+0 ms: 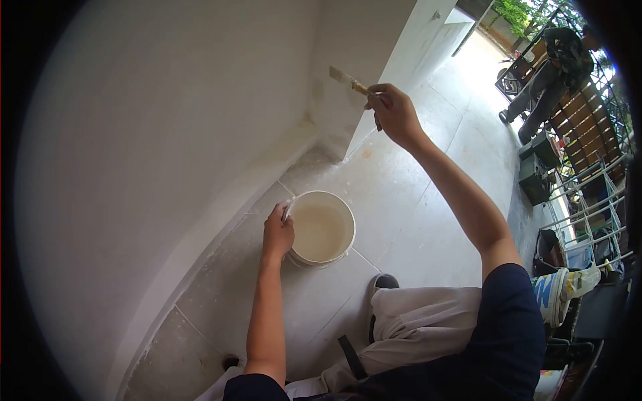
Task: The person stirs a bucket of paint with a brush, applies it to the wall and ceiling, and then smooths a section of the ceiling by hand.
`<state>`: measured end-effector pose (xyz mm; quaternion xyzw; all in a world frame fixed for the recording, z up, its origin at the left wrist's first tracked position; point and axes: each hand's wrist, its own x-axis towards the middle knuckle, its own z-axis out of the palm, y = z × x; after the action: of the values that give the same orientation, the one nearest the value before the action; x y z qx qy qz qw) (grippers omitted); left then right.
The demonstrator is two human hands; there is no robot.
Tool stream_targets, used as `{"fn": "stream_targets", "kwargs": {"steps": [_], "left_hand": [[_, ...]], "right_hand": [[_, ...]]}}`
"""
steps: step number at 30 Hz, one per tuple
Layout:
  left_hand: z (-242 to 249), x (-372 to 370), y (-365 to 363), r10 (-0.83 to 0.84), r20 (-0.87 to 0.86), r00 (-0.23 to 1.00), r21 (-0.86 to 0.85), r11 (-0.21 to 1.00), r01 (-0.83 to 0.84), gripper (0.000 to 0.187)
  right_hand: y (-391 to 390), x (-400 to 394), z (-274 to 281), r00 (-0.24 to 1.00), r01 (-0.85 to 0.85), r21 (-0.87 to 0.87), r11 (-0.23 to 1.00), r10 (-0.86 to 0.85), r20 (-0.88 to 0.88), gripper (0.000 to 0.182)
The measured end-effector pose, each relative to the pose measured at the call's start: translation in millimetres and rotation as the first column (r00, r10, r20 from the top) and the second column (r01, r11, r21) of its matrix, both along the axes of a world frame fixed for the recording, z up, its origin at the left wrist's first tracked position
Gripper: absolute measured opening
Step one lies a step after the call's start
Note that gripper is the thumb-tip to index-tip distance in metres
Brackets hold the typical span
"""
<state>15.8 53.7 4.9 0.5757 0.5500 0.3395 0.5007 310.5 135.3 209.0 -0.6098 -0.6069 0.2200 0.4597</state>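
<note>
My right hand (394, 115) is closed round the handle of a paintbrush (348, 79), whose bristles overlap the face of the wall corner. Damp-looking grey patches show on that wall (328, 110) below the brush. With my left hand (277, 230) I grip the left rim of a white bucket (351, 227). Whitish, watery liquid (317, 234) lies inside the bucket, well below the rim. The bucket is close over the tiled floor, in front of my bent knee.
A white wall (167, 134) with a low skirting runs along my left. Far right, a person (562, 67) stands by a slatted wooden bench (588, 127). Dark boxes (535, 177), a white metal rack (588, 214) and a paint-stained bucket (552, 297) line the right side. Grey floor tiles (414, 220) lie between.
</note>
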Motion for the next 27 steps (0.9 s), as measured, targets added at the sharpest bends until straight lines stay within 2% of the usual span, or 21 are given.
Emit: {"fn": "stream_targets", "kwargs": {"steps": [6,9,12,14,16,19,22,25,27], "left_hand": [[-5,-17,3,0.006,0.057,0.998,-0.002,1.000,-0.006,0.040],[-9,-25,12,0.043,0.295,0.955,-0.013,0.999,-0.041,0.038],[19,-38,19,0.104,0.281,0.954,0.010,0.994,-0.111,0.040],[19,-49,28,0.159,0.405,0.900,-0.078,0.987,-0.139,0.044],[20,-59,36,0.184,0.544,0.819,-0.118,0.983,-0.142,0.052],[18,-72,37,0.131,0.770,0.625,-0.148,0.989,-0.026,0.057],[12,-77,36,0.149,0.846,0.511,-0.175,0.984,0.003,0.059],[12,-87,31,0.074,0.860,0.505,-0.147,0.983,0.106,0.060],[16,-91,25,0.084,0.869,0.487,-0.167,0.977,0.129,0.058]], "right_hand": [[12,-10,20,0.994,-0.025,0.071,0.997,0.033,-0.109,0.025],[8,-15,25,0.981,0.005,0.074,0.997,0.010,-0.195,0.027],[1,-19,42,0.941,0.076,0.132,0.988,-0.027,-0.337,0.028],[3,-18,56,0.906,0.107,0.207,0.973,-0.009,-0.424,0.028],[3,-18,67,0.923,0.110,0.250,0.962,-0.006,-0.385,0.029],[6,-22,75,0.941,0.128,0.278,0.952,-0.028,-0.336,0.029],[13,-23,81,0.924,0.142,0.289,0.947,-0.022,-0.382,0.027],[14,-25,82,0.915,0.096,0.324,0.941,0.044,-0.401,0.028],[12,-29,82,0.913,0.068,0.311,0.948,0.067,-0.403,0.030]]}}
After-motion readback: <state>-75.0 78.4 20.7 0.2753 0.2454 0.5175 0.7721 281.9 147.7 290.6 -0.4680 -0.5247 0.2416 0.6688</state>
